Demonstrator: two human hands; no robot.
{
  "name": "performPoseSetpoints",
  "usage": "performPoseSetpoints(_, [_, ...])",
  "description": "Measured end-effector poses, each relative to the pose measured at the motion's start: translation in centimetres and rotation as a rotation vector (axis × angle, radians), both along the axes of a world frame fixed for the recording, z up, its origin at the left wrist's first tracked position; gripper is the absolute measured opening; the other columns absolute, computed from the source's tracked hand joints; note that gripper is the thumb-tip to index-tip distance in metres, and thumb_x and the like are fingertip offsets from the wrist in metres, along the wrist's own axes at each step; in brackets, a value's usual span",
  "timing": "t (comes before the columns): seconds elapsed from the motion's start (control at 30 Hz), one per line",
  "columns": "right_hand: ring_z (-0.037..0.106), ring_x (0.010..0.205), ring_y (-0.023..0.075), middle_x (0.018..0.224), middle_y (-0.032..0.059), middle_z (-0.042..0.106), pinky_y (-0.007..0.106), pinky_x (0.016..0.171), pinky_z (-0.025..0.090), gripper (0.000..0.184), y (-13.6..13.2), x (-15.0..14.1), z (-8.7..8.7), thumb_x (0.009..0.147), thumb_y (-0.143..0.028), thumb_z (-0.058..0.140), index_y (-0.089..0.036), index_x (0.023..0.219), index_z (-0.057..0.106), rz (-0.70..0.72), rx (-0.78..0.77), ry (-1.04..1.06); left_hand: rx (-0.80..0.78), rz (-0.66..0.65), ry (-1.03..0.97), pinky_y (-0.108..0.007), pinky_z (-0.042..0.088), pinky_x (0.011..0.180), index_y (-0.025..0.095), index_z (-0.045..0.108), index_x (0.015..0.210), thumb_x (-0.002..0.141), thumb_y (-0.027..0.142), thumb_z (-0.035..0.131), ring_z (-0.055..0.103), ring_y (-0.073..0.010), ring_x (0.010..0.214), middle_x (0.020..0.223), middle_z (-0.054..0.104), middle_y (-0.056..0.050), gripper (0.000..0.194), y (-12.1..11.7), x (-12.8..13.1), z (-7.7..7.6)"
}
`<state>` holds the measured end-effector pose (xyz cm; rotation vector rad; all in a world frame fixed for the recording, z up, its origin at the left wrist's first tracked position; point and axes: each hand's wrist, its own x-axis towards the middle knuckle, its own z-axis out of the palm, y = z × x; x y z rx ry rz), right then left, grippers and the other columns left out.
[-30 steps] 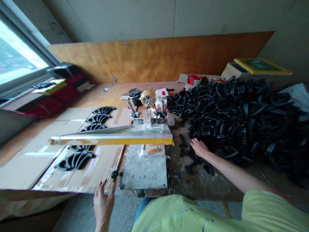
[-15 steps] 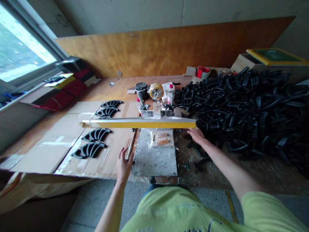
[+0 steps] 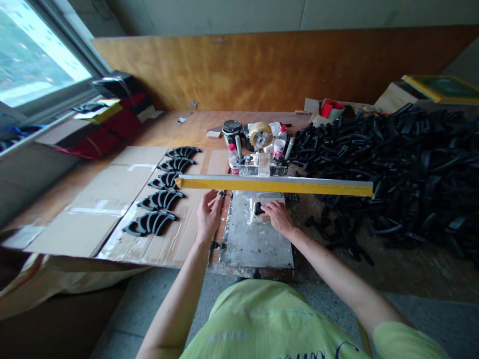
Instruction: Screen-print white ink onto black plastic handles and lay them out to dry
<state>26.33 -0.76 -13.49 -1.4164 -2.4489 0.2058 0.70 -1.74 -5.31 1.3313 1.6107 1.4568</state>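
My right hand [image 3: 279,217] is closed with its fingertips on a small black plastic part [image 3: 258,208]. That part sits on a pale block [image 3: 266,202] fixed to the grey metal plate [image 3: 258,249]. Left of the plate, by its edge, my left hand [image 3: 208,215] has curled fingers; whatever they hold is hidden. A long yellow-edged frame [image 3: 275,185] hangs level above the far end of the plate, in front of the clamp bracket [image 3: 264,164]. Curved black plastic parts [image 3: 151,224] lie in neat groups on cardboard, left of my left hand.
A large heap of black parts [image 3: 374,149] covers the right side, with several loose parts [image 3: 344,232] near the plate. Behind the bracket stand a dark tub [image 3: 232,130], a tape roll [image 3: 261,135] and a red-capped bottle [image 3: 232,158]. Cardboard sheets [image 3: 86,199] lie to the left.
My right hand has come from the heap's edge to the block, with the black part. The frame has shifted right. The light stick seen at my left hand no longer shows.
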Motion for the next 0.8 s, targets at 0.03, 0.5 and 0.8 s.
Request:
performPoseSetpoints(0.03, [0.052, 0.104, 0.0233, 0.105, 0.0083, 0.064, 0.036, 0.090, 0.038, 0.030, -0.2, -0.4, 0.1, 0.094, -0.019, 0.046, -0.021, 0.117, 0.064, -0.012, 0.000, -0.018, 0.028, 0.011, -0.048, -0.029, 0.051, 0.083, 0.016, 0.062, 0.105, 0.085, 0.048, 0.058, 0.063, -0.0150, 0.090, 0.096, 0.067, -0.006, 0.038, 0.7, 0.2, 1.3])
performPoseSetpoints(0.5, [0.069, 0.078, 0.0121, 0.092, 0.0111, 0.073, 0.020, 0.077, 0.055, 0.034, 3.5, 7.6, 6.1, 0.091, -0.008, 0.036, 0.005, 0.103, 0.065, -0.362, 0.332, -0.125, -0.300, -0.288, -0.251, -0.021, 0.043, 0.057, 0.012, 0.070, 0.103, 0.084, 0.067, 0.046, 0.056, -0.0111, 0.063, 0.079, 0.066, -0.004, 0.063, -2.3, -0.9, 1.4])
performPoseSetpoints(0.8, [0.054, 0.103, 0.0256, 0.105, 0.0120, 0.064, 0.035, 0.089, 0.045, 0.024, 8.3, -1.3, 7.6, 0.083, -0.017, 0.062, -0.015, 0.107, 0.061, -0.168, 0.070, -0.048, -0.446, -0.317, -0.190, -0.022, 0.043, 0.060, 0.020, 0.036, 0.146, 0.082, 0.050, 0.059, 0.058, -0.0125, 0.067, 0.081, 0.065, -0.001, 0.075, -4.6, -0.7, -8.4])
